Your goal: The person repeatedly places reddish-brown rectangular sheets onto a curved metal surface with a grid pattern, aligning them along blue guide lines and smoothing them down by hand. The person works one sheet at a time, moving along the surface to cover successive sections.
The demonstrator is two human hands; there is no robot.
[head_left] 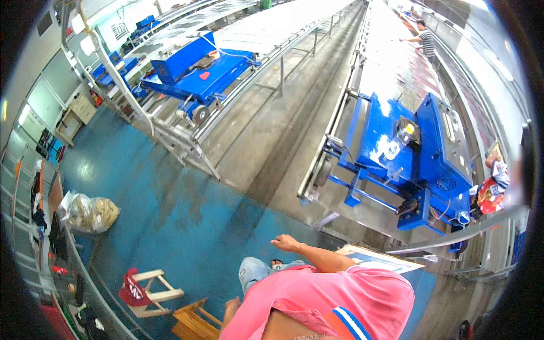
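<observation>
My right hand is out in front of my body above the blue floor, its fingers curled in, with nothing visible in it. Low beside my pink shirt, my left hand shows only in part, and its fingers are hard to make out. Closest to that hand is a brown wooden stool. A flat framed panel with a wooden edge shows beyond my right arm; whether the arm touches it I cannot tell.
A blue wheeled machine sits on the long right-hand table, another blue carriage on the left one. A pale stool with a red cap and a stuffed plastic bag stand at left. A person works far right.
</observation>
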